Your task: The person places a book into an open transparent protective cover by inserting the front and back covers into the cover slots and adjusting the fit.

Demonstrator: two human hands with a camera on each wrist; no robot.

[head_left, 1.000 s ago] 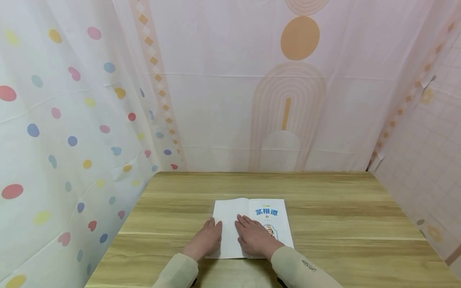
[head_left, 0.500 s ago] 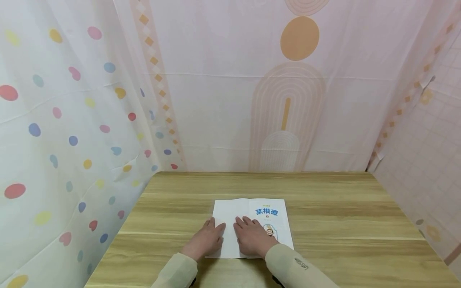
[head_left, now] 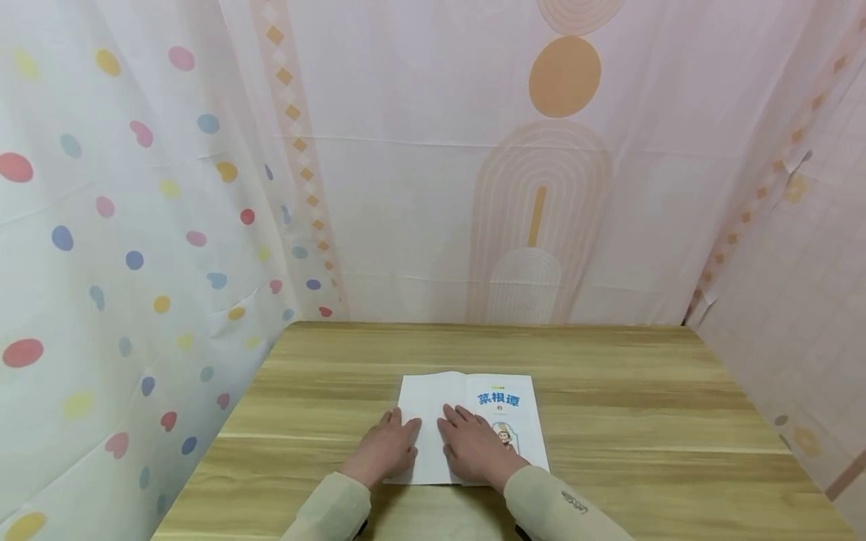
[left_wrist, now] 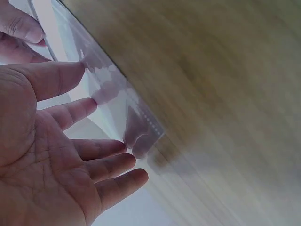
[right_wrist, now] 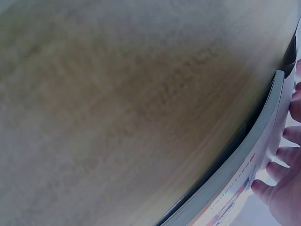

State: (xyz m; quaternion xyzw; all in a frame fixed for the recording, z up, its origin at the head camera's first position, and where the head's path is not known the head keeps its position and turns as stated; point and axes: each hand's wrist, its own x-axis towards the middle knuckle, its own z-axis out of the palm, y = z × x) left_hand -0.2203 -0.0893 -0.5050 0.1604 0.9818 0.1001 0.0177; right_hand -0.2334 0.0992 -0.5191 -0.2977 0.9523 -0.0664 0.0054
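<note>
An open book (head_left: pixel 434 391) lies flat on the table, a blank white page on the left and a title page (head_left: pixel 499 399) with blue characters and a small cartoon figure on the right. My left hand (head_left: pixel 383 451) rests at the blank page's left edge, thumb pointing inward. Fingers loosely spread, my right hand (head_left: pixel 476 448) presses near the spine and covers part of the title page. In the left wrist view, the left fingertips touch a clear plastic cover (left_wrist: pixel 101 77) along the book's edge. The right wrist view has the page block (right_wrist: pixel 254 141) side-on, right fingertips against the page.
The wooden table (head_left: pixel 629 406) extends on both sides of the book. A patterned curtain (head_left: pixel 406 188) hangs behind it, with a dotted curtain (head_left: pixel 169 225) at the left and a pale checked one (head_left: pixel 798 300) at the right.
My right hand has slid slightly left toward the spine. My left thumb has spread a little further over the blank page. The book stays where it was; the head view shifts slightly.
</note>
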